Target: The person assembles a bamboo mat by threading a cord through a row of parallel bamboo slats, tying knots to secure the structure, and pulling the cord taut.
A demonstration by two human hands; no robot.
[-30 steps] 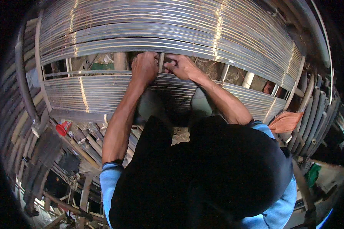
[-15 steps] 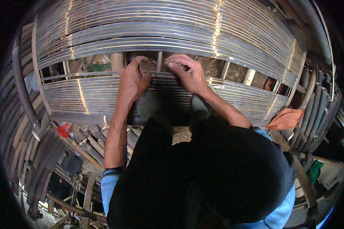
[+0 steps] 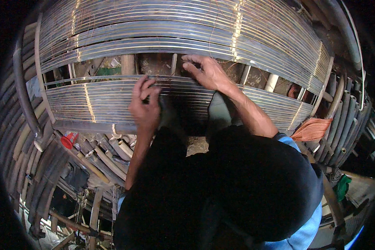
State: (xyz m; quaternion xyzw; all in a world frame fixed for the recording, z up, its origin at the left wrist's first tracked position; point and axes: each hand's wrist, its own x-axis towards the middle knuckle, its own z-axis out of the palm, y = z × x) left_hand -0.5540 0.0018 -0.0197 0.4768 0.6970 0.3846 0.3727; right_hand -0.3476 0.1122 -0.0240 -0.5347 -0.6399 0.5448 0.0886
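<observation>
Long thin slats lie side by side in a wide panel, bound across by pale stitched bands. A near section (image 3: 112,102) of slats is parted by a gap from the far section (image 3: 154,31). Over the near section, left of the middle, my left hand (image 3: 145,106) is raised with loosely bent fingers apart; it is slightly blurred, and nothing shows in it. My right hand (image 3: 208,74) reaches over the gap, fingers stretched and thumb apart, also with nothing visible in it. Fine reddish-brown strands (image 3: 214,27) trail over the far slats.
An orange-brown bundle of strands (image 3: 312,129) hangs at the panel's near right corner. A red cone-shaped thing (image 3: 68,140) sits at lower left, beside several cut poles (image 3: 98,154). Poles (image 3: 348,121) line the right side. My feet (image 3: 219,110) rest at the near section.
My left hand has moved back toward me from the gap and its fingers have loosened. My right hand's curled fingers have straightened, and its thumb has come away from them.
</observation>
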